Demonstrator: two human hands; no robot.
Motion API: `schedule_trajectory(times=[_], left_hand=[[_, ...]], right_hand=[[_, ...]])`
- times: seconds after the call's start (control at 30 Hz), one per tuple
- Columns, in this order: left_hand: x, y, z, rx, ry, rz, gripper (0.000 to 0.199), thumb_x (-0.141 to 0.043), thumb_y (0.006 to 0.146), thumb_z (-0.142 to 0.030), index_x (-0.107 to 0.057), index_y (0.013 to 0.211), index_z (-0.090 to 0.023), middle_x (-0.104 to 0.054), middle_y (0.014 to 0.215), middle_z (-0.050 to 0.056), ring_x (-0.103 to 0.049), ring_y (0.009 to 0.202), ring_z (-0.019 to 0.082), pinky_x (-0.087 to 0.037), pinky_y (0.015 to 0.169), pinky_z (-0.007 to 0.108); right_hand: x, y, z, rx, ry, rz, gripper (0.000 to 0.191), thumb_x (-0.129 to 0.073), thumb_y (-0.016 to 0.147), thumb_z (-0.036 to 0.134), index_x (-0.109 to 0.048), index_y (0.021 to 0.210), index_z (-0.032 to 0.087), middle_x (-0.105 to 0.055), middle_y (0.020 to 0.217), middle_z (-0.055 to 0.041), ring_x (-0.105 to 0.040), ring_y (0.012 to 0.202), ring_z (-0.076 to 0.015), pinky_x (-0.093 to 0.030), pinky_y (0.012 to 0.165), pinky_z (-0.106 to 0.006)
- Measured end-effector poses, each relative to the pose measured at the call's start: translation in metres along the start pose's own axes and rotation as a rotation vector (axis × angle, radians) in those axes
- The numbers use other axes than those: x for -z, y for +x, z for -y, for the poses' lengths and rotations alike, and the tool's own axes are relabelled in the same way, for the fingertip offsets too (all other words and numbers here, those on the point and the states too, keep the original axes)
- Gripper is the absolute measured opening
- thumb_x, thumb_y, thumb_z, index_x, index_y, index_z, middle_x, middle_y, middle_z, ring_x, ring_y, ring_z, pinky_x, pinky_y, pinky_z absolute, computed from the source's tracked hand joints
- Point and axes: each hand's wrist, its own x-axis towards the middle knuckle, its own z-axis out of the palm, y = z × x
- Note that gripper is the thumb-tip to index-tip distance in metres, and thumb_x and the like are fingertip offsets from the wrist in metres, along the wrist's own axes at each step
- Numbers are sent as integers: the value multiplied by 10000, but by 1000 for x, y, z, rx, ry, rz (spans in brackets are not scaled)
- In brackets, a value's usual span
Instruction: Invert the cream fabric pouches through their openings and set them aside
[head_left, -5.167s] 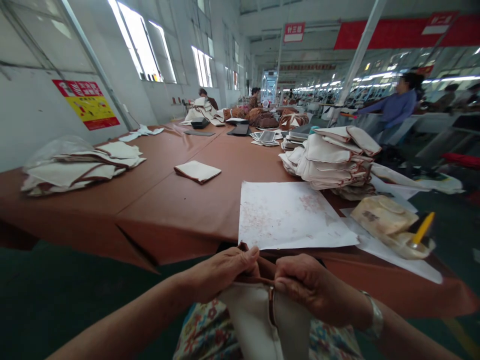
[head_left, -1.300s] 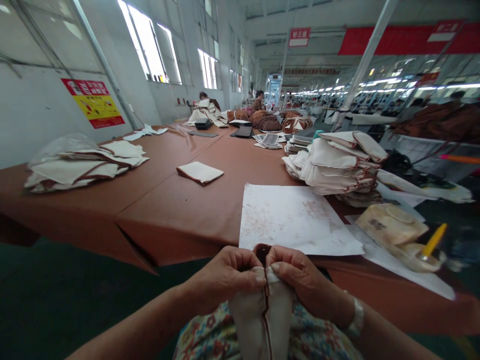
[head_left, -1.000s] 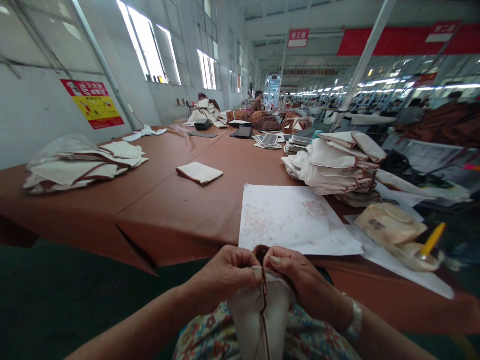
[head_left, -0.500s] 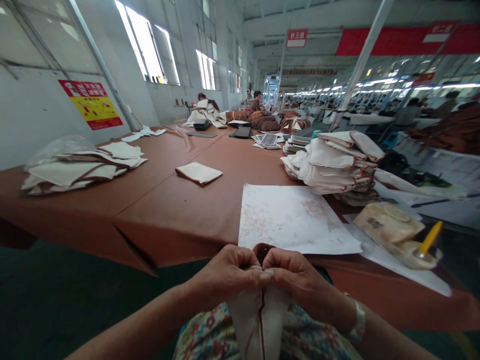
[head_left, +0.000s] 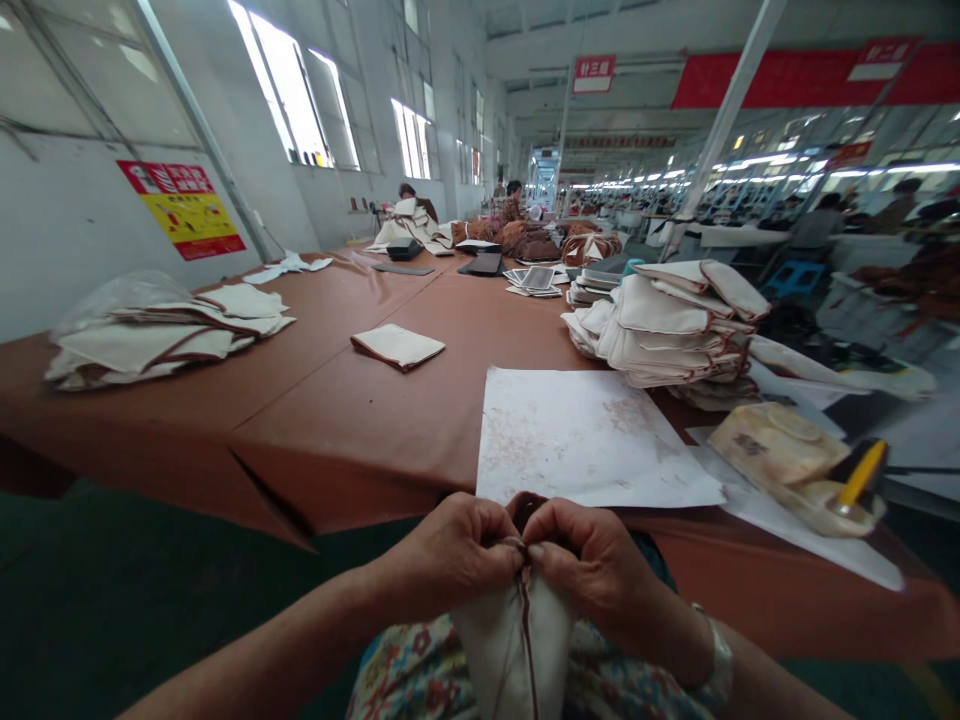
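A cream fabric piece with brown edging [head_left: 551,640] hangs down over my lap, its top end pinched between both hands. My left hand [head_left: 476,545] grips it with thumb and bent fingers at the brown edge. Close beside it, my right hand [head_left: 589,555] pinches the same edge from the other side, a bracelet on its wrist. Some brown strip curls up behind the fingertips. What exactly lies between the thumbs is too small to make out.
A white stained sheet [head_left: 585,440] lies at the brown table's [head_left: 315,400] front edge. To its right are a stack of cream pieces [head_left: 667,330] and a plastic container [head_left: 780,440] with a yellow-handled tool [head_left: 862,475]. A single folded piece [head_left: 399,346] and another pile [head_left: 165,335] lie left.
My thumbs have drawn slightly apart, showing more of the brown edge between them. Both hands keep hold of the fabric piece. At the far right, a brown heap in the background has shifted away.
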Motion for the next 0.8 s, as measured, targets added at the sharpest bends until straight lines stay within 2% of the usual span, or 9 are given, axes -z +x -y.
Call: schedule_trajectory(times=[0.13,0.2,0.4,0.5,0.57,0.63,0.67,0.73,0.8], left_hand=[[3,-2,3,-21,-92,124,158,-552,749,-254,-606,703,-113,-416,582,-44,-289,523,63,-199,461,205],[4,-4,5,19,-211,152,171,-608,731,-275,-637,743,-108,-448,587,-39,-303,509,60,-204,463,201],[0,-4,10,146,-590,175,345,-757,682,-429,-638,708,-105,-517,569,-15,-390,450,66,-255,432,197],[-4,-4,11,148,-634,159,415,-842,595,-450,-624,693,-111,-542,574,-13,-412,452,63,-279,438,187],[-4,-5,11,139,-628,160,420,-854,583,-443,-636,714,-109,-568,596,-2,-435,471,69,-299,453,187],[-3,-6,12,102,-591,169,413,-844,608,-446,-649,741,-107,-589,626,10,-451,498,74,-314,477,191],[-1,-7,12,75,-560,176,407,-833,631,-448,-654,757,-104,-595,642,16,-453,511,75,-315,488,192],[2,-8,12,18,-504,194,401,-804,680,-457,-660,785,-98,-593,658,20,-438,525,70,-299,499,194],[4,-9,12,-27,-467,209,399,-779,716,-466,-655,800,-95,-579,654,16,-415,526,65,-280,500,197]], right_hand=[[2,-5,-1,226,-84,57,109,-517,882,133,-617,883,177,-616,888,-37,-560,820,-141,-444,740,-265],[5,-8,-3,319,-202,92,140,-488,907,151,-623,927,184,-612,876,-55,-558,816,-157,-438,736,-292],[13,-12,-5,451,-594,127,221,-435,939,172,-654,945,195,-539,782,-61,-483,709,-166,-348,615,-308],[13,-15,-5,480,-630,145,191,-434,927,148,-619,894,181,-512,768,-55,-445,699,-164,-319,608,-311],[12,-20,-4,508,-548,147,157,-442,922,142,-582,980,182,-555,842,-71,-487,756,-168,-356,652,-309],[11,-25,-3,428,-395,108,152,-449,942,184,-561,1044,205,-603,948,-76,-534,851,-173,-397,740,-311],[11,-27,-2,323,-310,70,149,-441,963,233,-554,1059,216,-615,951,-63,-539,842,-162,-405,741,-299],[12,-27,1,65,-150,-10,211,-403,994,357,-556,1030,216,-591,813,-16,-488,693,-121,-378,625,-252],[16,-24,4,-93,-43,-5,334,-396,986,460,-575,961,179,-513,714,9,-392,612,-98,-303,538,-235]])
